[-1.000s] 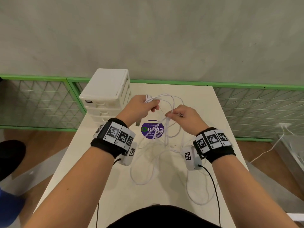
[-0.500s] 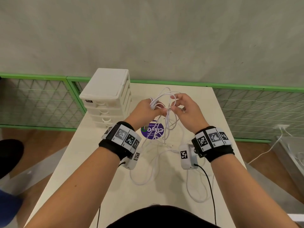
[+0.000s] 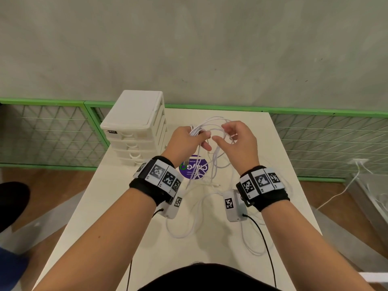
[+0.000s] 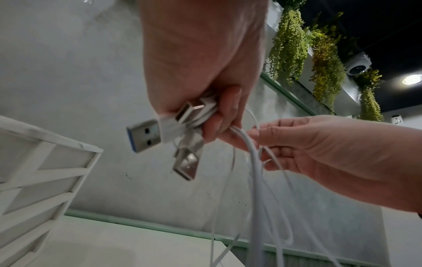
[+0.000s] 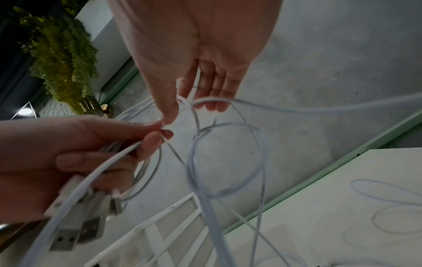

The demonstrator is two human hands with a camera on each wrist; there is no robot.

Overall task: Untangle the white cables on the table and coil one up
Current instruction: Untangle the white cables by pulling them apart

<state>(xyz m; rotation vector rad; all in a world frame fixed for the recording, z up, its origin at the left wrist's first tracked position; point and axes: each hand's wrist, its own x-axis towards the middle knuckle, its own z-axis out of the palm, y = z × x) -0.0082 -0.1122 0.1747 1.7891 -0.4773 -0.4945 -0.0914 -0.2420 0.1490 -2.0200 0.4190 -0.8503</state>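
While both hands are raised over the far half of the table [image 3: 283, 164], the left hand [image 3: 184, 141] is clamped on a bundle of cables [image 3: 216, 160], its fingers curled round several strands and their USB plugs [image 4: 146, 134]. From the left wrist, two plugs stick out below the fist; a third may sit behind them, but the fingers hide it. The right hand [image 3: 241, 143] is held just beside the left, nearer the table's right edge, with its fingers apart and loosely bent. From the right wrist, its thumb tip meets the left fingertips, and a strand crosses in front of its fingers [image 5: 214, 90]; whether the hand pinches that strand I cannot tell, since blur and the strands' crossing obscure the contact.

Loops of cable hang from the left hand to the table and spread across its middle toward the near edge. Both wrists cover parts of these loops, and the white strands fade against the pale tabletop, so how many cables there are is unclear. A round purple sticker [image 3: 193, 170] lies on the table under the hands, half hidden by the left wrist and by strands; its lettering is too small to read.

A white drawer unit [image 3: 136, 127] stands on the table's far left corner, just left of the left hand. Beyond the table's right side, another white cord [image 3: 340, 192] runs across the floor, its far end cut off.
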